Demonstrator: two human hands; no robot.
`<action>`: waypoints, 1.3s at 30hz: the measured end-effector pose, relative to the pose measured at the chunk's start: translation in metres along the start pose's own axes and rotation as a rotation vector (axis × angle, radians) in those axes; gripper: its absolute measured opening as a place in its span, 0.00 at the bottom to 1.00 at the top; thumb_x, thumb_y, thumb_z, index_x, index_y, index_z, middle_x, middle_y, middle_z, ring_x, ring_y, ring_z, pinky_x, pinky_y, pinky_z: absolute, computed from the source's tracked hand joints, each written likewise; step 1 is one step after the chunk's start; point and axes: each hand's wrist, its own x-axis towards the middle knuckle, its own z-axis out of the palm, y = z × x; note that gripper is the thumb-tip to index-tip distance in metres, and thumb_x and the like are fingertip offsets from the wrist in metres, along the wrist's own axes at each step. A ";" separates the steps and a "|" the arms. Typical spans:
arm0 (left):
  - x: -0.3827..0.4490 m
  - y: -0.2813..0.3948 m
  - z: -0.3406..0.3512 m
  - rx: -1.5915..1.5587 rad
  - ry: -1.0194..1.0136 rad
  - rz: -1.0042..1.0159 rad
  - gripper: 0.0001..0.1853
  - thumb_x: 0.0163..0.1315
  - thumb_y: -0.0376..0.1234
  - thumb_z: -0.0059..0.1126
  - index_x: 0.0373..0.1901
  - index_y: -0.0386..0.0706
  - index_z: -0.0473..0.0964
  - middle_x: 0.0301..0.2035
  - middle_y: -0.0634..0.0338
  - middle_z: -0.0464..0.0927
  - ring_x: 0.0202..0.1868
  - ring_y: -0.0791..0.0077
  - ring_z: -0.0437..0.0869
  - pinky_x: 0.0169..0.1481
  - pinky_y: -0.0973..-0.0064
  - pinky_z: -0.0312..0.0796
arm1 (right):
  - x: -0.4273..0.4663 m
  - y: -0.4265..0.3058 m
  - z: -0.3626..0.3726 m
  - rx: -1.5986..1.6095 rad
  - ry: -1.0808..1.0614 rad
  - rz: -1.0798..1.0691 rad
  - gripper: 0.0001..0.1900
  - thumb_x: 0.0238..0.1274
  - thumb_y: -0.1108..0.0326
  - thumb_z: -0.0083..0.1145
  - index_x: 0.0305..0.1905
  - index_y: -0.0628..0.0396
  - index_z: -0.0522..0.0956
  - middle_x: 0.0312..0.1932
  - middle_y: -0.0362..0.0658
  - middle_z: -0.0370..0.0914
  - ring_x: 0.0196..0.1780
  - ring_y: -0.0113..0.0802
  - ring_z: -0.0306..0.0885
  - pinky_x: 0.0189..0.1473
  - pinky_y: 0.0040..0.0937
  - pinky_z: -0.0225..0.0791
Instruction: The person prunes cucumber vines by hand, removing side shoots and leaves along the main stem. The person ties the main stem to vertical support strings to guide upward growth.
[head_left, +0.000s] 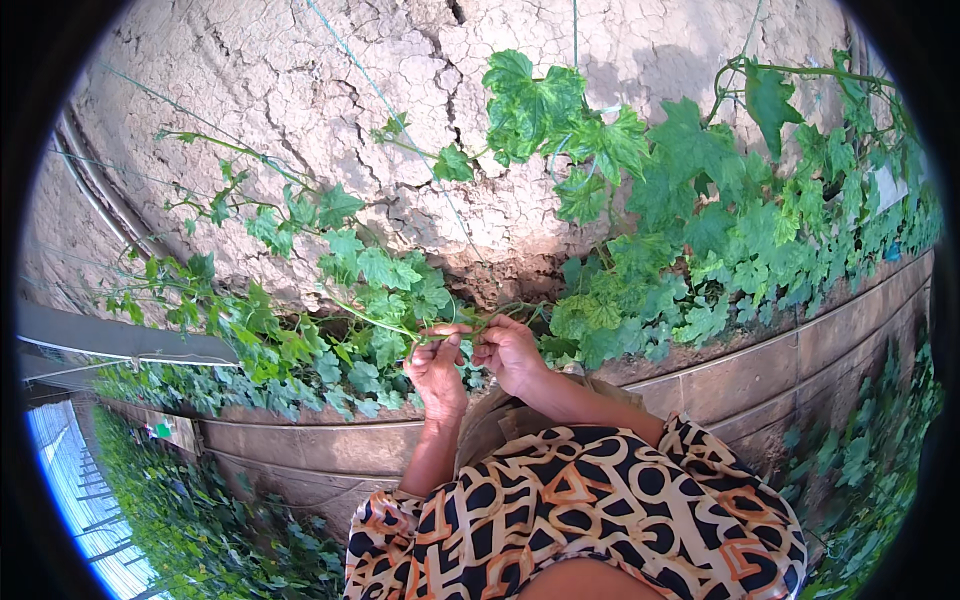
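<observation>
Both hands meet low in front of my body at a thin green vine stem (375, 322). The stem runs up and left from my fingers among lobed leaves (390, 270). My left hand (437, 375) pinches it between thumb and fingers. Just to the right, my right hand (514, 356) has its fingertips closed on the stem's continuation, close to a thin tendril or string that I cannot tell apart. A green twine (390, 112) slants down from the upper left towards the soil behind my hands.
Dry, cracked earth (262, 67) rises beyond the plants. Dense leafy vines (720, 217) stand to the right, some tied to twine. Pipes (101, 180) run along the far left. A pale edging (315, 450) borders the bed, with more plant rows (195, 495) behind.
</observation>
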 end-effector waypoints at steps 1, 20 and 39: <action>0.000 0.000 0.000 -0.003 -0.014 0.010 0.04 0.52 0.21 0.48 0.25 0.35 0.74 0.26 0.58 0.79 0.18 0.84 0.65 0.23 0.87 0.59 | 0.000 -0.001 0.001 -0.015 0.001 0.000 0.04 0.53 0.78 0.44 0.30 0.56 0.70 0.20 0.39 0.69 0.19 0.28 0.67 0.22 0.32 0.65; 0.015 0.009 -0.002 0.025 -0.021 0.054 0.04 0.53 0.21 0.48 0.25 0.35 0.72 0.28 0.58 0.79 0.17 0.84 0.67 0.22 0.87 0.60 | -0.008 0.002 -0.002 -0.046 -0.284 0.009 0.02 0.59 0.74 0.46 0.34 0.58 0.70 0.22 0.38 0.66 0.22 0.25 0.66 0.24 0.27 0.65; 0.012 -0.001 -0.002 0.118 -0.400 0.132 0.07 0.53 0.18 0.47 0.32 0.34 0.71 0.23 0.61 0.74 0.20 0.79 0.74 0.25 0.82 0.67 | -0.028 -0.086 0.048 -1.737 -0.528 -1.427 0.18 0.32 0.68 0.60 0.36 0.56 0.73 0.22 0.42 0.64 0.26 0.36 0.69 0.25 0.32 0.64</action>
